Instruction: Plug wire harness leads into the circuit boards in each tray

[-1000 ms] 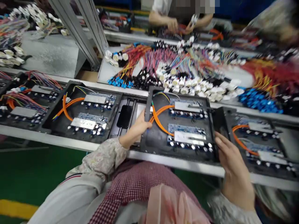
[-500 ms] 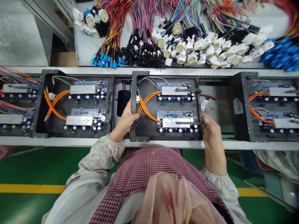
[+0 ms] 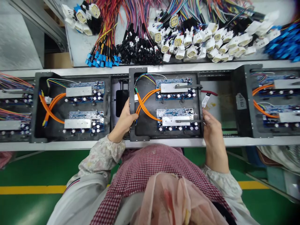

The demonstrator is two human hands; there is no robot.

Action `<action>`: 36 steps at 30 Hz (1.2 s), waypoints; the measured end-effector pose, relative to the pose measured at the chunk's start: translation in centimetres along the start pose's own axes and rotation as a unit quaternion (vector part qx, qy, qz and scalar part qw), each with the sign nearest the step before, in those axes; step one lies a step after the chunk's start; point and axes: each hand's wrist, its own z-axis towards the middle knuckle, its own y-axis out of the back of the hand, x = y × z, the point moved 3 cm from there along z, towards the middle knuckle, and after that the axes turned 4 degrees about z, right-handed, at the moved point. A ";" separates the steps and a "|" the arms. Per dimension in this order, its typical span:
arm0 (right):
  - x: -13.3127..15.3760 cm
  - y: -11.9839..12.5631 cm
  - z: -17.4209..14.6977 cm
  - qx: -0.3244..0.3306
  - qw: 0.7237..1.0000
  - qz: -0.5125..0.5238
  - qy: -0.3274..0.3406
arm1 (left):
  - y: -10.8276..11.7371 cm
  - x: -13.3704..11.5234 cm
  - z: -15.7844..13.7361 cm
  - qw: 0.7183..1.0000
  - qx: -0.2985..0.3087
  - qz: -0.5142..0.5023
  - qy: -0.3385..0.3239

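Observation:
A black tray (image 3: pixel 147 128) sits on the line in front of me, with two blue circuit boards in it. Each board carries a silver heat sink, the upper one (image 3: pixel 171 88) and the lower one (image 3: pixel 173 121), with a flat metal clip lying over it. Orange cables (image 3: pixel 148 107) cross at the tray's left. My left hand (image 3: pixel 123 122) grips the left end wall, thumb on top and fingers hidden behind it. At the right end, my right hand (image 3: pixel 212 129) holds the edge, its fingertips partly hidden. A red-handled item with a white label (image 3: pixel 206 99) lies just beyond that edge.
Similar trays stand left (image 3: pixel 55 132) and right (image 3: pixel 249 103) on the line. A black phone-like device (image 3: pixel 122 103) lies in the left gap. Behind the line, a shelf holds wire bundles with white connectors (image 3: pixel 192 51) and blue connectors (image 3: pixel 102 59).
The camera view has shifted slightly. Both hands keep their hold on the tray's two ends, and the tray stays at nearly the same place between its neighbours.

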 end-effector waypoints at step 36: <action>24.1 -17.7 30.2 -0.008 0.764 -0.515 0.388 | -3.7 -6.5 -0.3 0.926 0.085 0.312 -0.196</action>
